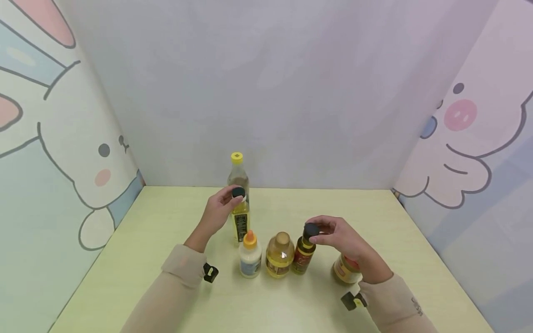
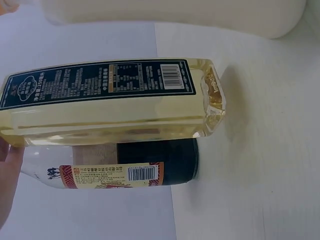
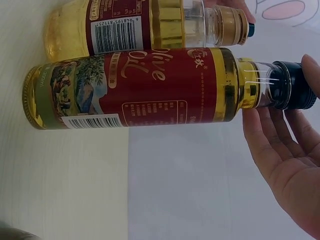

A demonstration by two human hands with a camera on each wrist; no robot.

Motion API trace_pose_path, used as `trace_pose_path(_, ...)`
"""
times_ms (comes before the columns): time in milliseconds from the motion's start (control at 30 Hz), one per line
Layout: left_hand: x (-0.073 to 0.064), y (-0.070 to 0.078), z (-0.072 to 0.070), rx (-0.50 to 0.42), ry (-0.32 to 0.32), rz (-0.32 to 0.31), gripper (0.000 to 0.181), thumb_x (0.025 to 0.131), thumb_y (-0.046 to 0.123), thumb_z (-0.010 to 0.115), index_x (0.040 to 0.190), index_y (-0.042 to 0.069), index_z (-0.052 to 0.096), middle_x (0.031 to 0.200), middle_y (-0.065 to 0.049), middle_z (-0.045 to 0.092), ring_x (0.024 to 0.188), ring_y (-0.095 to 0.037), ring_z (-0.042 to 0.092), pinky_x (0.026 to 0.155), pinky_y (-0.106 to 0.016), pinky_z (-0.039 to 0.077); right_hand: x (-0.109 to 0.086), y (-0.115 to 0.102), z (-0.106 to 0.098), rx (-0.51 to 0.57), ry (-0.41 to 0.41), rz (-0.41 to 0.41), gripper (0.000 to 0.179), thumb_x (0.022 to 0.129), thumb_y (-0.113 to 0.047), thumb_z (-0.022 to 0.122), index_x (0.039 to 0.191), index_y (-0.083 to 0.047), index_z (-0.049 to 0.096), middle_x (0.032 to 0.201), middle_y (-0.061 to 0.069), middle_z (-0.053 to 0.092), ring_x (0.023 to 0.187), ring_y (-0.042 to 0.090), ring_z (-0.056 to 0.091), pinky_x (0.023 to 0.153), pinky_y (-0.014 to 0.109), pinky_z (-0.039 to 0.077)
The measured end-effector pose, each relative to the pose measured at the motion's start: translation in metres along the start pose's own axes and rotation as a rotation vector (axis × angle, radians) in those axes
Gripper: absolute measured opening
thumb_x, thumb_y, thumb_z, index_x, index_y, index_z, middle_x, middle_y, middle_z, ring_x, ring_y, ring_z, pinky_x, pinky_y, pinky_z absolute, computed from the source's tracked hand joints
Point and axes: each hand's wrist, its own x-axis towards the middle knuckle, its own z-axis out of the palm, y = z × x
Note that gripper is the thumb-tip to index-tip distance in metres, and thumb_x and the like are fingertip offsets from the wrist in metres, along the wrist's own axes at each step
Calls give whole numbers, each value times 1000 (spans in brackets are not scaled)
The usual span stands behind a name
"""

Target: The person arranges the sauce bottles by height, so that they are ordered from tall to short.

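My left hand (image 1: pixel 218 210) pinches the black cap of a clear square bottle of yellow liquid (image 1: pixel 240 226) with a dark label (image 2: pixel 100 82). Whether its base touches the table cannot be told. Right behind it stands a taller clear bottle (image 1: pixel 238 178) with a yellow cap, partly hidden. On the right side, my right hand (image 1: pixel 339 236) holds the black cap of an olive oil bottle (image 3: pixel 165 90), thumb on one side and fingers on the other. That bottle leans slightly in the head view. Close to its left is a round-bodied bottle of yellow oil (image 1: pixel 280 256) with a gold-brown cap.
A white squeeze bottle (image 1: pixel 250 261) with an orange tip stands in front of the left hand's bottle. Under my right wrist, a jar (image 1: pixel 344 272) with a red lid is partly covered. Walls with cartoon animals enclose the pale yellow table (image 1: pixel 166 208).
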Motion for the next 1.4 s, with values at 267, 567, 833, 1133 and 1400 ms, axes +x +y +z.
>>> trace_pose_path(267, 12, 14, 10, -12, -59, -29, 37, 99, 6, 57, 132, -10, 51, 125, -26, 58, 118, -35, 55, 94, -30, 47, -1, 1, -1, -7, 1, -7, 43, 88, -11, 73, 123, 6, 57, 112, 17, 64, 103, 28, 61, 86, 33, 51)
trace_pose_path(567, 32, -4, 18, 8, -87, -4, 43, 98, 11, 60, 135, -8, 49, 129, -25, 56, 121, -34, 53, 100, -43, 44, 1, 3, -2, -9, -6, -19, 42, 88, -11, 73, 123, 7, 57, 112, 17, 64, 104, 27, 61, 87, 32, 51)
trace_pose_path(833, 45, -9, 25, 44, -97, 8, 43, 98, 19, 62, 133, -4, 53, 124, -20, 58, 117, -30, 55, 99, -42, 45, 1, 3, -1, -6, -2, -19, 41, 88, -11, 73, 122, 6, 58, 111, 16, 64, 103, 28, 61, 86, 33, 51)
trace_pose_path(1133, 58, -11, 34, 23, -105, 22, 39, 100, 15, 57, 132, -7, 50, 124, -22, 59, 118, -31, 55, 100, -40, 44, 1, 3, -1, 8, 1, -14, 42, 88, -11, 73, 122, 7, 57, 111, 17, 64, 104, 28, 61, 86, 33, 51)
trace_pose_path(1400, 64, -10, 38, 82, -139, -43, 43, 103, 21, 52, 137, -3, 45, 135, -23, 52, 128, -31, 48, 103, -40, 41, -1, 2, 0, 8, 2, -13, 42, 88, -11, 73, 122, 7, 57, 112, 17, 64, 104, 29, 60, 87, 34, 51)
